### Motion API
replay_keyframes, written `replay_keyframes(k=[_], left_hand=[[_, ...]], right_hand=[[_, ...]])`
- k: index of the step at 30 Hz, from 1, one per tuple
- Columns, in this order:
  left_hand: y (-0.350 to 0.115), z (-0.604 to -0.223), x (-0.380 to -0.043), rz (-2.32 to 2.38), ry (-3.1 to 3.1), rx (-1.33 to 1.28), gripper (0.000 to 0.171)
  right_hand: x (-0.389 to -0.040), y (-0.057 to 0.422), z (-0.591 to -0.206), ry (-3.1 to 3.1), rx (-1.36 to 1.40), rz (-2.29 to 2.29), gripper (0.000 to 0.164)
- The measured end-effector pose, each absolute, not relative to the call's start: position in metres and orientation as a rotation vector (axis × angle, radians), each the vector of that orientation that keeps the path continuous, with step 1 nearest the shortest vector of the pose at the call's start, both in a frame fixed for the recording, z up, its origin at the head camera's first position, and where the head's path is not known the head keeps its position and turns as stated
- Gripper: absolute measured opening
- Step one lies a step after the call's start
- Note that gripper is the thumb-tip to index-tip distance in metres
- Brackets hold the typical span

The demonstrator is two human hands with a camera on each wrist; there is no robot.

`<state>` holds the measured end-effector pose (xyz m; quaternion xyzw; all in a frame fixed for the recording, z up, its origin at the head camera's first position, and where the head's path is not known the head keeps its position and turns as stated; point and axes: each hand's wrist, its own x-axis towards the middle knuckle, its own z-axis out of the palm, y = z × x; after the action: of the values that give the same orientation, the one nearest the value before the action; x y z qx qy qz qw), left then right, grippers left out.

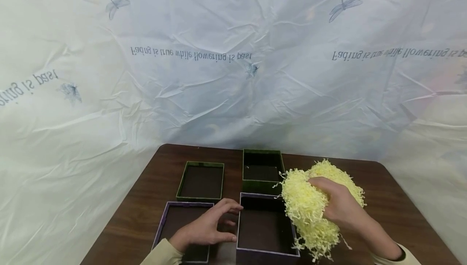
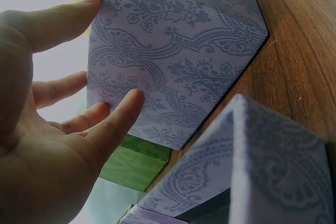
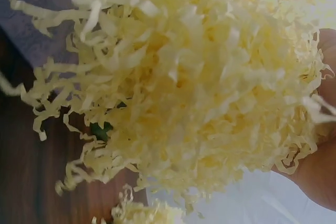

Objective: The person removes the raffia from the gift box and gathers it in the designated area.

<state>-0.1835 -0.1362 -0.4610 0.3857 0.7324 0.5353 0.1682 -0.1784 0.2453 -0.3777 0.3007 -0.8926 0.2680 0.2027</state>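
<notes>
My right hand (image 1: 341, 206) grips a big clump of pale yellow crinkled shredded paper (image 1: 304, 196) at the right side of the purple box (image 1: 268, 257). In the right wrist view the shredded paper (image 3: 199, 87) hides most of that hand. The purple box stands open-topped, with a dark interior. My left hand (image 1: 208, 226) is at its left wall, fingers extended. The left wrist view shows those fingertips (image 2: 134, 100) against the box's patterned lilac side (image 2: 173, 61).
Behind the purple box stands an open green box (image 1: 260, 186). A shallow green lid (image 1: 202, 180) lies to its left, and a purple lid (image 1: 182, 218) is partly under my left forearm. More yellow shredded paper (image 1: 341, 172) is beyond my right hand. Pale printed sheeting (image 1: 219, 95) surrounds the table.
</notes>
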Motion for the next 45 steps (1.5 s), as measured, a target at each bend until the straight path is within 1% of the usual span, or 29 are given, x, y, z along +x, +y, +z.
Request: replay_keyframes(k=[7, 15, 28, 36, 45], left_hand=[[-0.137, -0.462, -0.183, 1.521, 2.065, 1.097, 0.067], [-0.137, -0.462, -0.184, 1.52, 2.064, 1.108, 0.066], [-0.136, -0.461, -0.183, 1.51, 2.088, 1.097, 0.066], [-0.137, -0.461, -0.182, 1.514, 2.093, 1.059, 0.067], [-0.137, -0.462, -0.182, 1.515, 2.081, 1.062, 0.067]], right_hand=[[-0.172, 0.257, -0.383, -2.646, 0.734, 0.784, 0.086], [-0.17, 0.268, -0.389, -2.716, 0.68, 0.836, 0.083], [-0.165, 0.276, -0.395, -2.857, 0.541, 0.906, 0.08], [-0.161, 0.28, -0.403, -2.878, 0.549, 0.858, 0.079], [-0.16, 0.288, -0.409, -2.918, 0.574, 0.693, 0.076]])
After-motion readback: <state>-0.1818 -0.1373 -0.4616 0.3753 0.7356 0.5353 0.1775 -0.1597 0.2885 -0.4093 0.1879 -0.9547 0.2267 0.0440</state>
